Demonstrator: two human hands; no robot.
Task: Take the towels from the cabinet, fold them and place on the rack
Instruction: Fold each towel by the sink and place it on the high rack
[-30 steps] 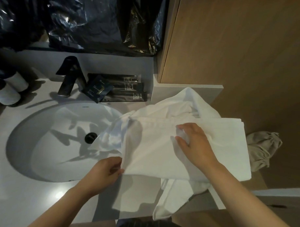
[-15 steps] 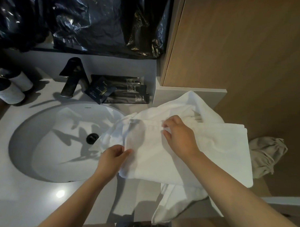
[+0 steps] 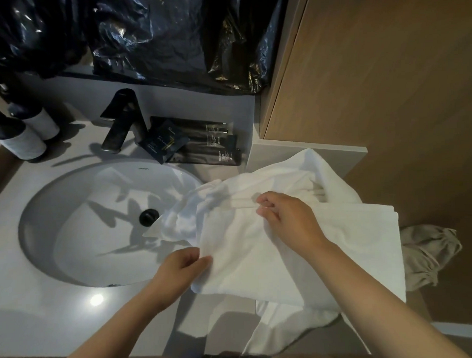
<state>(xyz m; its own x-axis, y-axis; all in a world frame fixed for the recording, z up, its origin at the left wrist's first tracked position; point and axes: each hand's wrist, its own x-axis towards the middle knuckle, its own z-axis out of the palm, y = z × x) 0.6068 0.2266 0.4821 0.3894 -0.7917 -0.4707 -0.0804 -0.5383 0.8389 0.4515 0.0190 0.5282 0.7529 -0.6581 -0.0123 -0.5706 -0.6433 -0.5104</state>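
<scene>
A white towel [image 3: 347,250], partly folded, lies on the right end of the grey counter [image 3: 47,324], over a second, crumpled white towel [image 3: 304,173] that spills toward the sink and hangs off the front edge. My left hand [image 3: 176,274] pinches the folded towel's near left corner. My right hand [image 3: 287,220] lies on the towel's far edge with fingers curled, pinching a fold there. No rack or cabinet interior is in view.
A white oval sink [image 3: 92,226] with a black drain and black faucet [image 3: 120,121] fills the left. Dark toiletry packets [image 3: 199,142] lie behind it, two bottles [image 3: 16,138] at far left. Black plastic [image 3: 144,34] covers the back. A wooden panel [image 3: 386,66] and beige cloth [image 3: 427,255] are to the right.
My right hand has slid from the middle of the towel up to its far edge and curled on a fold. My left hand moved up slightly with the corner.
</scene>
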